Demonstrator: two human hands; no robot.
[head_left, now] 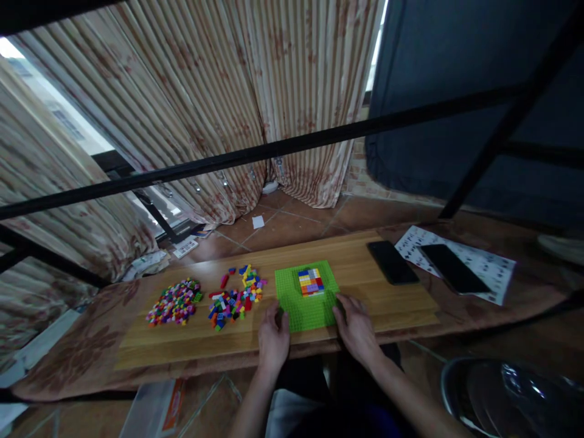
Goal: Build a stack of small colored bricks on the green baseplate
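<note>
In the lower centre of the frame, a green baseplate point(292, 313) lies flat on the wooden tabletop point(173, 347), with a compact patch of coloured bricks point(311, 282) a little above its middle. The left hand point(274, 340) is at its lower left edge and the right hand point(358, 328) at its lower right edge. The fingers of both are loosely curled beside the rim; whether they pinch it or merely rest against it, I cannot tell.

To steady the plate well, I would press lightly and evenly from both sides, with the fingertips low on the rim and clear of the patch, so that the sheet neither skids nor bows. Too hard a squeeze could lift an edge, I judge.

The undersides of the fingers and the near corners of the plate are hard to make out. Left of centre, the mixed bricks point(232, 304) and the pile of tiny pieces point(176, 302) overlap too much to count. The forearms are cut off at the bottom, and print on the sheet of paper point(495, 274) at right is too small to read.
</note>
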